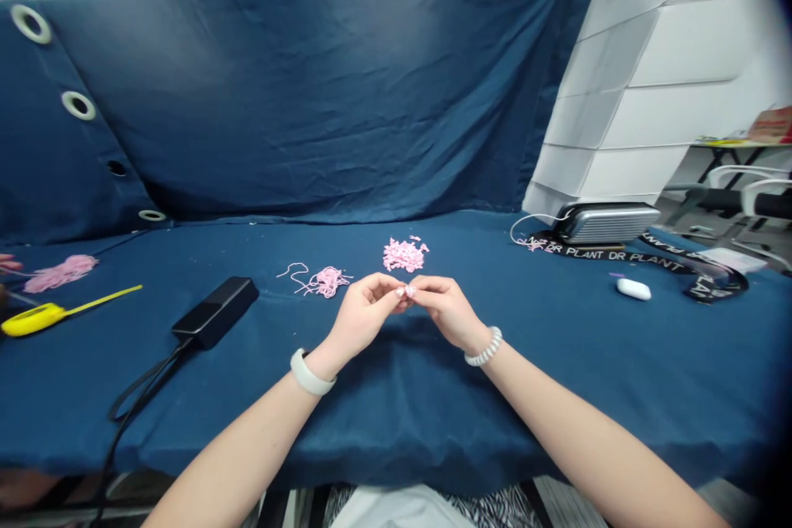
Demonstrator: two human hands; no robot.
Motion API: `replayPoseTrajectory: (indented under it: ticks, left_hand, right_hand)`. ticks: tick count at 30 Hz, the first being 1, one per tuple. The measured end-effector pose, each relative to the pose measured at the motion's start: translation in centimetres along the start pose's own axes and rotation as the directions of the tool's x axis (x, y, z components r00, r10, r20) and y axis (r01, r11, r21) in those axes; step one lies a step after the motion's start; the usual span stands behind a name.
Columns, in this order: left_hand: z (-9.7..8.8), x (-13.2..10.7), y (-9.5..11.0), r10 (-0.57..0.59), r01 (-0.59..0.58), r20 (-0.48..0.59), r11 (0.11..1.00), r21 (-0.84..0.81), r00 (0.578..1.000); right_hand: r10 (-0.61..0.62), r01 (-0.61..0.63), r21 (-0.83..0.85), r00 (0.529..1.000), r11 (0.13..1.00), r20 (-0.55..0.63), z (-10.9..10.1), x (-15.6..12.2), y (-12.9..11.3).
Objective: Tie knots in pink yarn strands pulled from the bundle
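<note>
My left hand [366,312] and my right hand [450,312] meet fingertip to fingertip above the blue cloth. Both are closed in a pinch; whatever lies between the tips is too small and hidden to make out. Just beyond them is a heap of small pink pieces [404,255], with a few loose bits at its upper edge. Left of my left hand lies a loose tangle of pink yarn [327,281], one strand trailing away to the left.
A black power adapter [216,312] with a cable and a yellow-handled tool [37,319] lie left. Another person's hand [8,264] shows beside pink yarn [62,273]. At right are a white earbud-like case [634,289], a black lettered strap [643,256] and a grey ribbed case [610,223].
</note>
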State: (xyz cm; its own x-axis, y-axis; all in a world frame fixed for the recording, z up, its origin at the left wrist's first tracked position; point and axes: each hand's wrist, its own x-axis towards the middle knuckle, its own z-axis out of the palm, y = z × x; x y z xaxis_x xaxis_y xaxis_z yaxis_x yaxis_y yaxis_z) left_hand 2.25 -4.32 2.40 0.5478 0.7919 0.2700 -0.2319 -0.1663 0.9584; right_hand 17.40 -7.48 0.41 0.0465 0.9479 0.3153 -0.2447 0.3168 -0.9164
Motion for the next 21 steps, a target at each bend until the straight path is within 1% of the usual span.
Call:
replayPoseTrajectory:
  ticks: [4,9,12,16,21]
  left_hand:
    - [-0.01,0.11,-0.15,-0.023,0.023,-0.038,1.000,-0.013,0.999]
    - [-0.06,0.06,-0.23,-0.060,0.057,-0.089,0.998,-0.039,0.994]
    - [-0.01,0.00,0.03,-0.082,0.079,-0.104,0.996,-0.028,0.991]
    - [0.13,-0.12,0.24,-0.046,0.054,-0.086,0.994,0.092,0.995]
    - [-0.08,-0.27,-0.29,0.071,-0.045,-0.079,0.956,0.288,0.994]
  right_hand:
    - [-0.005,0.005,-0.010,0.999,1.000,-0.041,0.07,0.03,-0.01]
    - [-0.022,0.020,-0.023,0.992,1.000,-0.121,0.14,0.13,0.05]
    - [-0.015,0.011,-0.031,0.992,0.999,-0.123,0.26,0.12,0.11]
    - [-0.024,0.016,-0.065,0.993,0.998,-0.114,0.47,0.03,0.01]
    - [-0.066,0.042,-0.193,0.991,0.980,-0.119,0.41,0.01,0.09]
